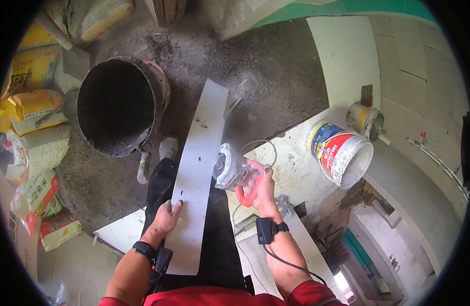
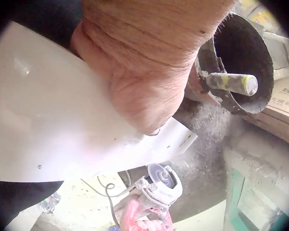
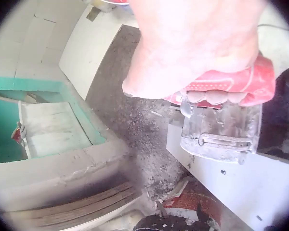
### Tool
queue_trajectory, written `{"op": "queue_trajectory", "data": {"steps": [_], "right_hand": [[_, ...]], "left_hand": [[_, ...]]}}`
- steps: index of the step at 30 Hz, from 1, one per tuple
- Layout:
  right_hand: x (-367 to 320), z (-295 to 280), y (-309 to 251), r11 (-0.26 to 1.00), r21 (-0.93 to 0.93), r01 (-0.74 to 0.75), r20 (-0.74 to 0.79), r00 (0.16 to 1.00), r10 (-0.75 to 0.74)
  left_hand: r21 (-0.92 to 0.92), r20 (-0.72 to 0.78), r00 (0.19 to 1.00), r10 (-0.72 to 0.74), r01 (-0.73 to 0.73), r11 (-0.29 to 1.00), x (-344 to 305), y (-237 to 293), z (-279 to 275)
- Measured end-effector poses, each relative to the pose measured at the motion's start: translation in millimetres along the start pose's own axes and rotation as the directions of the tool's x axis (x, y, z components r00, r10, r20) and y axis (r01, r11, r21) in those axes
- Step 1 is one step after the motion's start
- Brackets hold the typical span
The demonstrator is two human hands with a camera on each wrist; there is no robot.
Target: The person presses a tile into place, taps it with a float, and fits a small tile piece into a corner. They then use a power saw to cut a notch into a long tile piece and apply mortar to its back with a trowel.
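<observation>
My left hand (image 1: 166, 217) grips the left edge of a long white tile strip (image 1: 193, 153), thumb on top; the fingers beneath are hidden. The strip lies slanted over my dark trousers and reaches out over the rough floor. On its right side my right hand (image 1: 265, 191) grips the red handle of a dusty handheld tile cutter (image 1: 235, 171). The cutter's round blade (image 2: 161, 175) faces the strip's right edge, near the middle of its length. In the right wrist view, fingers curl round the red handle (image 3: 260, 86) above the clear, dust-coated housing (image 3: 221, 127).
A large mortar-crusted bucket (image 1: 156, 86) with a tool handle (image 1: 143, 167) at its rim stands ahead left. Bags (image 1: 38, 109) are stacked at the left. A white paint bucket (image 1: 342, 155) lies to the right, and a cable (image 1: 273, 148) loops behind the cutter.
</observation>
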State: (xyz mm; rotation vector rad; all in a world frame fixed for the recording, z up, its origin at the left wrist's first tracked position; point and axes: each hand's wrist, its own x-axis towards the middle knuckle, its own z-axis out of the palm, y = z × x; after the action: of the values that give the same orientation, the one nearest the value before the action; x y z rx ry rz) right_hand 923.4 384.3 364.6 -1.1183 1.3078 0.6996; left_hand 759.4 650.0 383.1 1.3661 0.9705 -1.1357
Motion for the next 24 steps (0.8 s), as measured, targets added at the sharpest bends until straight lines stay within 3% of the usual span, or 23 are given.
{"op": "queue_trajectory", "data": {"steps": [2,4,10,20,24], "right_hand": [[-6.4,-1.9,0.6,0.999,-0.021,-0.028,0.012,1.000,0.028],[-12.3,-1.5,0.6,0.997,-0.065,0.041,0.100,0.994,-0.034],[-12.2,-9.5,4.9,0.994,-0.094,0.053,0.128,0.991,-0.041],[-17.1,-8.8,5.5,0.996,-0.091,0.024,0.097,0.995,-0.015],[3.1,-1.0,1.1,0.995,-0.065,0.077,0.087,0.994,-0.071]], "left_hand": [[-0.001,0.002,1.000,0.005,-0.005,1.000,0.2,-2.0,0.6],[-0.010,-0.012,1.000,0.013,-0.013,1.000,-1.3,1.2,0.7],[0.007,-0.007,1.000,0.023,-0.023,1.000,-0.2,-0.2,-0.8],[0.020,-0.002,1.000,-0.014,0.014,1.000,-9.2,24.2,-5.1],[0.045,0.010,1.000,-0.007,0.006,0.999,-7.1,20.8,-5.3]]}}
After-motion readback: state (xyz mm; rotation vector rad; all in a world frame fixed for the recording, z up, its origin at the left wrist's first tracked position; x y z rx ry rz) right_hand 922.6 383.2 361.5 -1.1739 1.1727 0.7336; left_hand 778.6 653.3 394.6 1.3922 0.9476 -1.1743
